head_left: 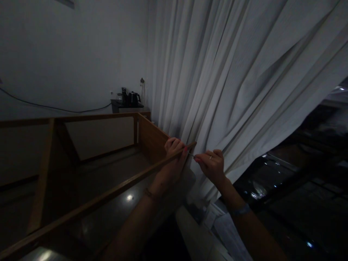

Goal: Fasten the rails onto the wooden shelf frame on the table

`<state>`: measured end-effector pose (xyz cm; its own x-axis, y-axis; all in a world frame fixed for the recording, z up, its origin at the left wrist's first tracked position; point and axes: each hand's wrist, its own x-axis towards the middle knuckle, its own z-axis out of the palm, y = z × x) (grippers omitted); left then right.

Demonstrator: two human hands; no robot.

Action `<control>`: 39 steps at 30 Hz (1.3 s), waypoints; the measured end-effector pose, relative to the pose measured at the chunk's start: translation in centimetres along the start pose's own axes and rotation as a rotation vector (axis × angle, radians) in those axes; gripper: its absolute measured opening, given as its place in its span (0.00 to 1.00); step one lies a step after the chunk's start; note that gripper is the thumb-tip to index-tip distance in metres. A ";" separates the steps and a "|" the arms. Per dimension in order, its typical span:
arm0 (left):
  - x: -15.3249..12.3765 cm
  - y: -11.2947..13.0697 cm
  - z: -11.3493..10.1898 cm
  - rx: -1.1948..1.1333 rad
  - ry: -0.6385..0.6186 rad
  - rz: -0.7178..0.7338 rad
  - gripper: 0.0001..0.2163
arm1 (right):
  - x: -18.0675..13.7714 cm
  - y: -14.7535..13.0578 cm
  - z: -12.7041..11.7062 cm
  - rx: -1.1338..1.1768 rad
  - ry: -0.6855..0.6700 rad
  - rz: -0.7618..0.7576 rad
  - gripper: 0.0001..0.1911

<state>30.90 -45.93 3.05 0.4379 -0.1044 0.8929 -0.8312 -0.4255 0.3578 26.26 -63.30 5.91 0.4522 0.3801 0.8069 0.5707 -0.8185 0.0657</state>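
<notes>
Head view: thin silver metal rod is pinched between right hand's thumb and fingers, its far tip at the end of the brown wooden rail. Rail end is clamped by left hand, thumb on near side. Open brown wooden frame is split by a crosspiece; interior dim. Black kettle seen beyond, contents hidden. Both forearms extended forward, right angled leftward.
</notes>
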 end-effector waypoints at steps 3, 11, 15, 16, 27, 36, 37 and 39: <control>0.0 0.0 -0.1 -0.006 -0.016 0.025 0.10 | -0.9 -1.9 1.0 0.056 0.011 0.120 0.27; 0.0 0.0 -0.1 -0.002 -0.056 0.015 0.10 | -1.7 -4.5 2.5 0.107 0.110 0.373 0.26; 0.0 0.0 -0.2 -0.028 -0.029 0.027 0.11 | -1.8 -5.0 3.0 0.092 0.145 0.428 0.26; -0.1 0.0 -0.2 -0.034 -0.016 0.031 0.11 | -1.8 -5.2 3.1 0.089 0.156 0.439 0.26; -0.2 0.1 -0.8 0.103 -0.092 0.126 0.10 | -1.6 -6.0 3.3 0.103 0.166 0.502 0.26; 0.2 -0.1 -0.3 0.014 -0.045 0.003 0.12 | -1.0 -2.2 0.3 0.011 -0.035 0.096 0.21; 0.2 -0.1 -0.2 0.012 -0.042 -0.010 0.12 | -1.1 -1.4 -0.1 -0.032 -0.034 0.017 0.19; 0.2 -0.1 -0.1 0.011 -0.045 -0.023 0.12 | -1.4 0.0 -0.8 -0.151 -0.003 -0.147 0.16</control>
<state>30.99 -45.81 3.23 0.4724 -0.1350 0.8710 -0.8170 -0.4378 0.3752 25.07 -64.20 5.22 0.3739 0.5011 0.7804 0.5213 -0.8095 0.2701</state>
